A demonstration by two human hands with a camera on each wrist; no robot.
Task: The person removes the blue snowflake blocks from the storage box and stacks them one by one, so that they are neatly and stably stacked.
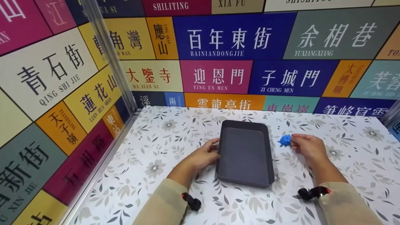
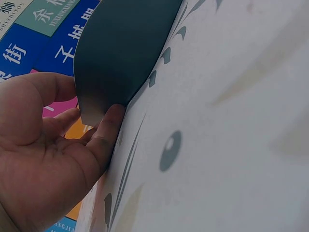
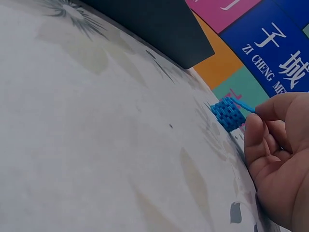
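A dark grey rectangular tray (image 1: 245, 153) lies on the table, and nothing shows inside it. My left hand (image 1: 204, 156) holds its left side; in the left wrist view the thumb meets the rim and a finger presses low on the outer wall (image 2: 125, 48). To the right of the tray, my right hand (image 1: 309, 150) pinches a small blue knobbly piece (image 1: 285, 140) between thumb and forefinger. The right wrist view shows this blue piece (image 3: 228, 114) with a woven-looking body and a thin strand, whose end is at my fingertips. Its exact kind is unclear.
A white tabletop (image 1: 140, 190) with grey leaves and flowers spreads around the tray. Colourful panels with Chinese lettering (image 1: 234, 36) rise behind it and on the left. Each sleeve has a black wrist camera (image 1: 192, 202) near the cuff.
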